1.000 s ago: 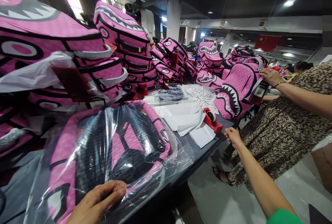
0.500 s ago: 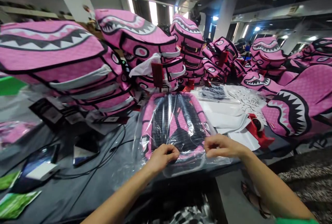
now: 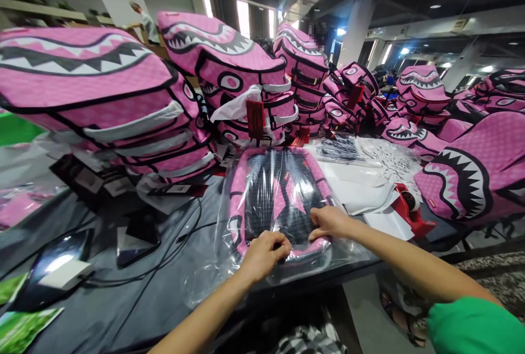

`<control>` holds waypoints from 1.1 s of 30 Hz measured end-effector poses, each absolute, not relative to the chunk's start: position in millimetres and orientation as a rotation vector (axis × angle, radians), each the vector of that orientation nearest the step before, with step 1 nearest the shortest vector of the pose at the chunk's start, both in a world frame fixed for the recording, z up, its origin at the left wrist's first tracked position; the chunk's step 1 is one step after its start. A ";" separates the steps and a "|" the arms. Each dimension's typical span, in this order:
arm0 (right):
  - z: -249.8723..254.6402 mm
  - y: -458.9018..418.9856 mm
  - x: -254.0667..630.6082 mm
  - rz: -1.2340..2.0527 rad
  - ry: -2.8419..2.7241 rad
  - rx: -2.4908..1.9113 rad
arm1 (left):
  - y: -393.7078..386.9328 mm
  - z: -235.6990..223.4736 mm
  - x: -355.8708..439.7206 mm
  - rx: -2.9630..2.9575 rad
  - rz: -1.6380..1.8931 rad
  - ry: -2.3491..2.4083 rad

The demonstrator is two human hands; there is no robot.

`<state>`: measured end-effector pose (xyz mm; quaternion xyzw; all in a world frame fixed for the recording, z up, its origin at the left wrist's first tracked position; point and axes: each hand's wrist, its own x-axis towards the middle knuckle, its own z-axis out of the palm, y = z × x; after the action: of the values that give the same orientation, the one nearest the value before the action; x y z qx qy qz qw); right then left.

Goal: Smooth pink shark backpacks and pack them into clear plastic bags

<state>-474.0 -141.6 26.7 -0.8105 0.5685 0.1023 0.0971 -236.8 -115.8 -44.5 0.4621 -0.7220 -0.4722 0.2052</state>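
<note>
A pink and black backpack (image 3: 283, 192) lies flat in a clear plastic bag (image 3: 353, 253) on the dark table (image 3: 143, 299), straps facing up. My left hand (image 3: 264, 253) is closed, pinching the plastic at the bag's near edge. Just to its right, my right hand (image 3: 330, 221) presses curled fingers down on the plastic over the backpack's lower end. Both hands rest on the same bagged backpack, a palm's width apart.
Stacks of pink shark-mouth backpacks (image 3: 102, 97) crowd the table's left and back, more at right (image 3: 471, 179). A red tape dispenser (image 3: 412, 212) and white paper sheets (image 3: 361, 187) lie right of the bag. Cables (image 3: 172, 244) and a dark device (image 3: 53, 269) lie left.
A second ago my right hand was out by the table edge near another person; it has come onto the bag. Since half a second ago, both hands shifted slightly forward on the plastic.
</note>
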 end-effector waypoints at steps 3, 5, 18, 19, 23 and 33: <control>18.1 -108.8 -492.1 0.008 1.552 -2.719 | -114.6 -38.4 -236.3 1.295 -1.258 -2.050; 8.6 -85.8 -499.3 -0.085 1.264 -2.893 | -114.6 -34.9 -237.1 1.309 -1.232 -2.068; -27.4 -66.2 -505.0 -0.181 1.086 -2.751 | -89.7 -42.8 -153.4 1.370 -0.574 -2.243; -26.6 -65.8 -503.6 -0.216 1.090 -2.702 | -91.7 -44.5 -148.3 1.417 -0.636 -2.225; -6.6 -61.3 -511.0 -0.535 1.188 -2.306 | -99.5 -48.0 -146.7 1.476 -0.817 -2.151; 44.1 -25.3 -719.5 -1.285 2.777 -1.399 | -107.9 -49.7 -152.0 1.448 -0.943 -2.054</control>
<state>-719.5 -25.3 44.1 -0.4131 0.8203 -0.3796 -0.1113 -152.0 -107.9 -49.7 0.5255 -0.7453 -0.3423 0.2266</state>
